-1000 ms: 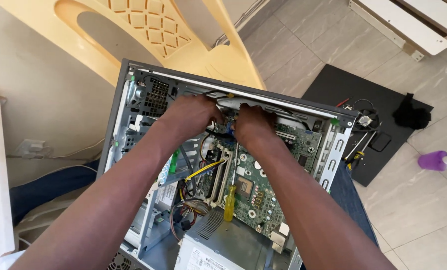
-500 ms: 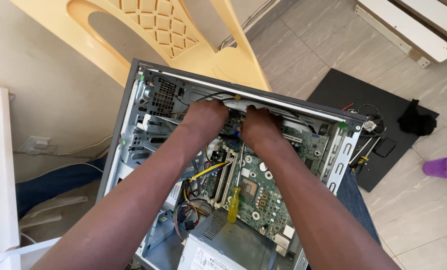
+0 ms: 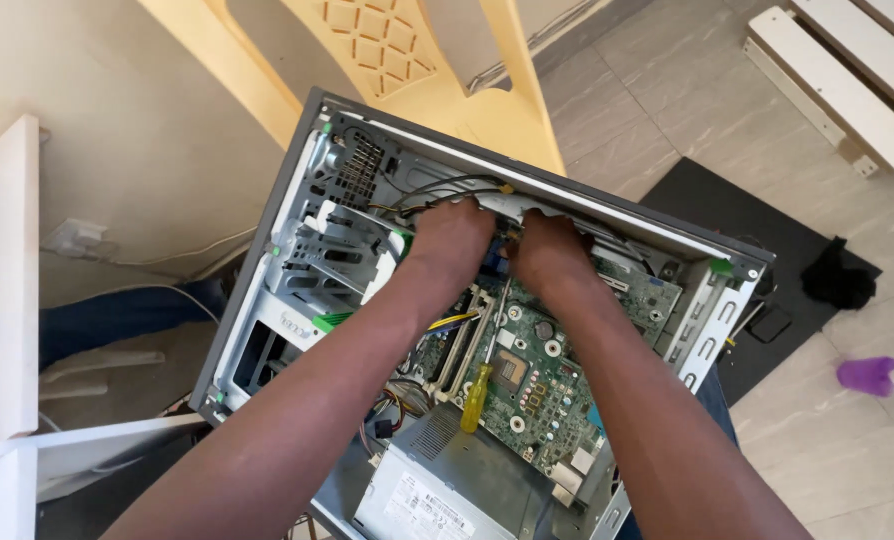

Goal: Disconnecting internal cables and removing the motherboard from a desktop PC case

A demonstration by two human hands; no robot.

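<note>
The open computer case (image 3: 267, 290) is a grey metal box with its side panel off, and it fills the middle of the view. Inside, a green motherboard (image 3: 537, 385) lies at the right. A silver drive cage (image 3: 342, 250) sits at the far left, and a grey power supply (image 3: 447, 495) is at the near edge. A screwdriver with a yellow handle (image 3: 477, 395) rests on the board, with its shaft pointing to the far side.

Both hands are deep in the far part of the case, just beside each other. The left hand (image 3: 452, 240) touches black cables (image 3: 437, 190) near the drive cage. The right hand (image 3: 547, 250) lies over the board's far edge. Their fingers are curled down and hidden, so I cannot tell how wide each grip is or what it holds.

Compared with half a second ago, both hands remain at the same place in the case. The screwdriver has not moved.

Behind the case stands a yellow plastic chair (image 3: 387, 50). At the right, a black mat (image 3: 757, 230) and a purple bottle (image 3: 872, 375) lie on the tiled floor (image 3: 847, 460).
</note>
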